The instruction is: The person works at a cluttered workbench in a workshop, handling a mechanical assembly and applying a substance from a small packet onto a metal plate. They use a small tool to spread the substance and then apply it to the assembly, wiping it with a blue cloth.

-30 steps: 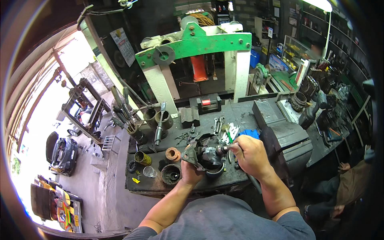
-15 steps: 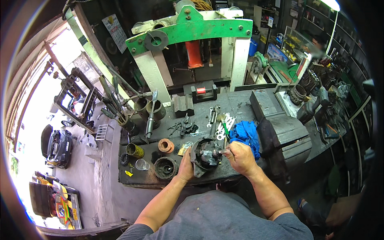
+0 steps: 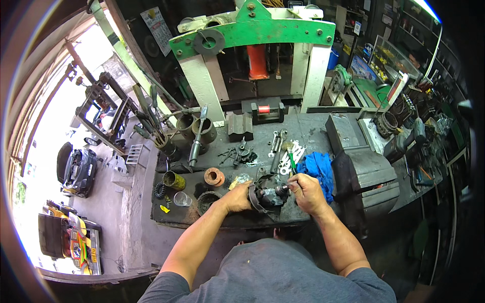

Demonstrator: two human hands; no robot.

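Just above the bench's front edge, my left hand (image 3: pixel 236 198) is closed around the left rim of a dark, greasy metal housing (image 3: pixel 255 198). A shaft (image 3: pixel 281 190) sticks out of the housing toward the right. The bent fingers of my right hand (image 3: pixel 310 194) pinch the shaft's end; the fingertips hide just where they grip. Beyond my right hand lies a crumpled blue cloth (image 3: pixel 317 171). Several wrenches (image 3: pixel 298 151) and a green-handled tool (image 3: pixel 291 162) are spread behind the housing. A round, hollow dark part (image 3: pixel 206 200) stands beside my left forearm, which partly covers it.
A copper-coloured spool-shaped part (image 3: pixel 214 177), a yellowish cylinder (image 3: pixel 175 180) and a clear cup (image 3: pixel 182 199) stand on the left of the bench. A large vise (image 3: pixel 371 169) is at the right. Behind the bench rises a green and white press frame (image 3: pixel 262 33).
The view has shifted, so the bench appears farther right. My left hand and the housing have turned a little, and my left forearm now overlaps the hollow part. Both hands keep their hold.
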